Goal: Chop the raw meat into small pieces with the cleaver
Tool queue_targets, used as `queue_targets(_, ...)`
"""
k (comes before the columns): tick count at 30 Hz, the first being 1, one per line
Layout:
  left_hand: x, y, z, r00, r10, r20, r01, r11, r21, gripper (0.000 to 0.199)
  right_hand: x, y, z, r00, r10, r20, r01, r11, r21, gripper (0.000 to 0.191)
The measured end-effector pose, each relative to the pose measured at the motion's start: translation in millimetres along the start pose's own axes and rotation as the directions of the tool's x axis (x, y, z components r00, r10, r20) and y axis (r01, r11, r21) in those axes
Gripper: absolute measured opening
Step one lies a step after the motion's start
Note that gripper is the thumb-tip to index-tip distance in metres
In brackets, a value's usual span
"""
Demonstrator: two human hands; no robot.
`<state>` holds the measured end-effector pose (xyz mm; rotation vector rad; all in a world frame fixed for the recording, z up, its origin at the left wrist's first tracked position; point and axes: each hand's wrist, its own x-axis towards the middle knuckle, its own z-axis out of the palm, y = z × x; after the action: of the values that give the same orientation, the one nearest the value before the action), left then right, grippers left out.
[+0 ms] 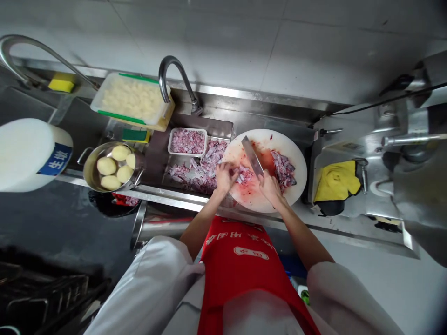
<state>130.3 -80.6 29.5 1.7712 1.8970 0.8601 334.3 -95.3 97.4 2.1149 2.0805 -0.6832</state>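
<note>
Meat [245,175] in small pinkish pieces lies between our hands on the round white cutting board [297,163]. Our right hand [269,186] grips the handle of the cleaver [252,156], its blade angled away over the board; our left hand [225,177] curls loosely beside the pieces, and we cannot tell whether it pinches any. We judge the cutting partway along: a coarser heap [282,168] at the board's right seems left over. Beyond the board, loose scraps [213,158] lie in the sink [157,163] beside a well-filled white basket [170,143], whose pieces look finely cut already.
</note>
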Motion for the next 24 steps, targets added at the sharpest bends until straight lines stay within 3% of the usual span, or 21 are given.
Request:
queue_targets(2,17.4,12.0,10.7,0.981,0.035,0.193,-0.052,0.995,0.081,0.011,2.7,13.6,4.1,0.998,0.053,0.015,-0.053,0.999,0.011,0.034)
queue_targets(4,37.0,20.8,17.7,0.930,0.039,0.367,-0.074,0.994,0.082,0.006,0.4,30.0,8.5,0.994,0.102,0.024,-0.103,0.994,0.035,0.033)
queue_targets(7,60.5,30.1,16.3,0.872,0.072,0.483,-0.089,0.996,0.012,0.014,-11.7,51.7,15.6,0.990,0.137,0.025,-0.139,0.985,0.104,0.034)
queue_targets(10,64.0,44.7,11.0,0.892,0.156,0.424,-0.199,0.978,0.058,0.018,-28.0,64.5,21.3,0.985,0.171,0.010,-0.171,0.972,0.163,0.035)
queue_targets(12,50.6,56.3,12.4,0.897,0.232,0.375,-0.307,0.939,0.154,0.023,-37.6,69.3,22.0,0.978,0.207,0.012,-0.206,0.960,0.188,0.037)
queue_targets(15,13.2,63.3,20.2,0.836,0.331,0.437,-0.456,0.863,0.220,0.031,-48.0,73.5,17.6,0.963,0.267,0.041,-0.270,0.941,0.203,0.037)
queue_targets(18,-21.2,49.1,21.3,0.766,0.386,0.514,-0.513,0.849,0.127,0.034,-53.7,71.5,8.9,0.944,0.322,0.074,-0.331,0.922,0.202,0.035)
queue_targets(19,-28.2,41.0,18.7,0.774,0.396,0.494,-0.501,0.860,0.095,0.033,-54.7,67.9,5.7,0.940,0.332,0.078,-0.341,0.919,0.199,0.035)
queue_targets(22,-36.1,15.1,7.4,0.859,0.380,0.342,-0.421,0.906,0.050,0.031,-54.7,44.8,-1.8,0.943,0.328,0.054,-0.332,0.926,0.180,0.036)
queue_targets(24,-35.4,1.2,3.0,0.884,0.366,0.291,-0.393,0.918,0.042,0.035,-52.3,21.2,-3.4,0.958,0.286,0.031,-0.287,0.944,0.161,0.036)
